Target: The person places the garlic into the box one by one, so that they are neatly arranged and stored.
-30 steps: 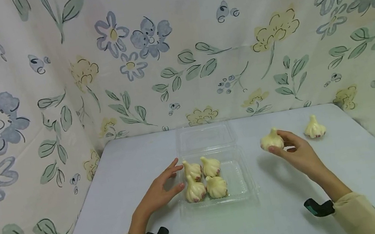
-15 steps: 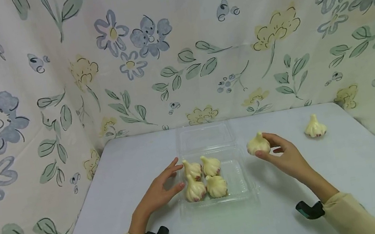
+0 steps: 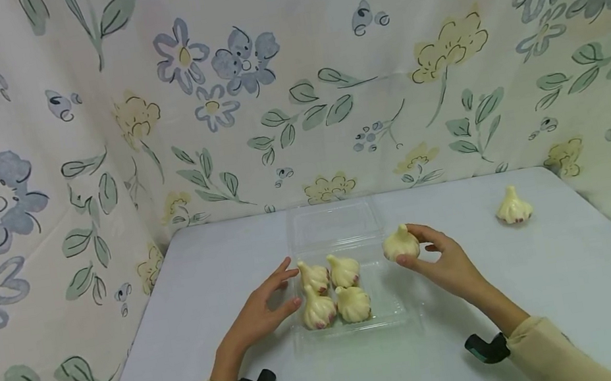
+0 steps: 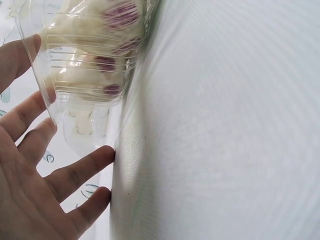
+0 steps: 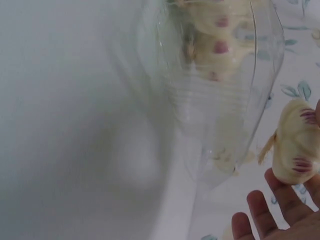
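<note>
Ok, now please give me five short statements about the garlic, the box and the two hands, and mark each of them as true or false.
1. The right hand holds a garlic bulb. True.
2. Four bulbs sit inside the clear container. True.
3. The container is closed. False: its lid is open, on the far side.
4. Another bulb stands on the table, to the right of the container. True.
5. Both hands hold bulbs. False: the left hand holds none; its fingers are spread at the container's left side.
</note>
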Tool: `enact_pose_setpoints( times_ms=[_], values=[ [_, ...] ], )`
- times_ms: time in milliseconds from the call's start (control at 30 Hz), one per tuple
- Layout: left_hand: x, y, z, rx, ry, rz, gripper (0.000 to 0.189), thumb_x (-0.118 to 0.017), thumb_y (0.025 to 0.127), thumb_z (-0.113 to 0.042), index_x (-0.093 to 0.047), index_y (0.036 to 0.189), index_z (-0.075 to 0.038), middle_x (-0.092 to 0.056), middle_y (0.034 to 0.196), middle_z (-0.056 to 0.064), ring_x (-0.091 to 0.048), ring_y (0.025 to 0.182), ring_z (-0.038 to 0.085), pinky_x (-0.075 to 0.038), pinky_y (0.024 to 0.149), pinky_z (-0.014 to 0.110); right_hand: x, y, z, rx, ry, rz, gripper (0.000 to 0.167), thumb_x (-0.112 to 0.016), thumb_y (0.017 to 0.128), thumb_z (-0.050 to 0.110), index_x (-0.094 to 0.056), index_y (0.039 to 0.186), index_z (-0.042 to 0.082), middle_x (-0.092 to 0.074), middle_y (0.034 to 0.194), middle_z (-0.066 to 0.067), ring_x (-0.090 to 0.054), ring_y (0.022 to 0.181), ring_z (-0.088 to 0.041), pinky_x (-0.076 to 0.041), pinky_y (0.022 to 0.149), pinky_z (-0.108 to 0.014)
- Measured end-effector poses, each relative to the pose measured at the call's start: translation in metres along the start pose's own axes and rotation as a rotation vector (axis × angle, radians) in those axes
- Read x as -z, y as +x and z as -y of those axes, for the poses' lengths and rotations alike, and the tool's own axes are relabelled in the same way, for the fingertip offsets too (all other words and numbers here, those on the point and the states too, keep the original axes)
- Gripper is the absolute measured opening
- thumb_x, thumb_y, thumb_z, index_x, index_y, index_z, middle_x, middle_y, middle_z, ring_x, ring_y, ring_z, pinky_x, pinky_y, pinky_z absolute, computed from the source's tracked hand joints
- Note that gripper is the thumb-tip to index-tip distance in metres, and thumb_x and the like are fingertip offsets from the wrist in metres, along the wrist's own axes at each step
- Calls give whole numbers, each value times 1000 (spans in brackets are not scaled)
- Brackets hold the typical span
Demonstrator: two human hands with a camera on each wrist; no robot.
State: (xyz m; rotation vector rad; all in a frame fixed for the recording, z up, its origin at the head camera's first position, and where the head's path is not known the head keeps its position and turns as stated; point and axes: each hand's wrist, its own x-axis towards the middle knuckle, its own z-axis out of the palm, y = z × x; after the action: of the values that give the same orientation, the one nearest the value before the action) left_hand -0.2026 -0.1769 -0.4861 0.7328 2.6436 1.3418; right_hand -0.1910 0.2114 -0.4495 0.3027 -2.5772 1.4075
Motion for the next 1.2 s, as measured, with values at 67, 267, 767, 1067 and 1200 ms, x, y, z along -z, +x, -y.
enact_pose_setpoints(
  times_ms=[67, 267, 767, 1067, 1200],
  values=[
    [0, 0, 0, 1, 1, 0, 58, -69, 98, -38, -49, 150, -26, -24, 170, -5, -53, 139, 35, -33, 115, 67, -4, 0, 1, 6, 9, 6, 64, -81, 89, 29, -55, 144, 10, -66, 130, -10, -54, 117, -11, -44, 101, -51],
    [0, 0, -2, -1, 12, -3, 58, -69, 98, -37, -49, 151, -26, -24, 170, -4, -53, 139, 35, -34, 115, 67, -13, 1, 5, 6, 20, 25, 64, -82, 87, 30, -56, 144, 13, -66, 130, -10, -54, 122, -24, -42, 103, -55],
    [0, 0, -3, 9, 5, 2, 58, -69, 97, -39, -50, 150, -25, -24, 170, -4, -53, 139, 35, -32, 116, 66, -31, 2, -1, -11, -18, 87, 64, -84, 85, 36, -59, 142, 18, -64, 136, -7, -48, 130, -34, -38, 105, -68],
    [0, 0, 0, 5, 3, -1, 58, -69, 97, -38, -49, 150, -26, -24, 170, -3, -52, 139, 36, -33, 116, 67, -40, 5, -7, 132, -156, 67, 60, -87, 82, 32, -65, 136, 17, -70, 133, -7, -53, 119, -34, -34, 95, -51],
    [-1, 0, 1, 6, 12, -3, 57, -69, 98, -37, -49, 150, -27, -24, 170, -3, -53, 139, 35, -33, 116, 67, -43, 5, -9, 187, -227, 55, 59, -87, 80, 33, -67, 133, 15, -72, 130, -8, -55, 116, -35, -35, 91, -53]
  ],
)
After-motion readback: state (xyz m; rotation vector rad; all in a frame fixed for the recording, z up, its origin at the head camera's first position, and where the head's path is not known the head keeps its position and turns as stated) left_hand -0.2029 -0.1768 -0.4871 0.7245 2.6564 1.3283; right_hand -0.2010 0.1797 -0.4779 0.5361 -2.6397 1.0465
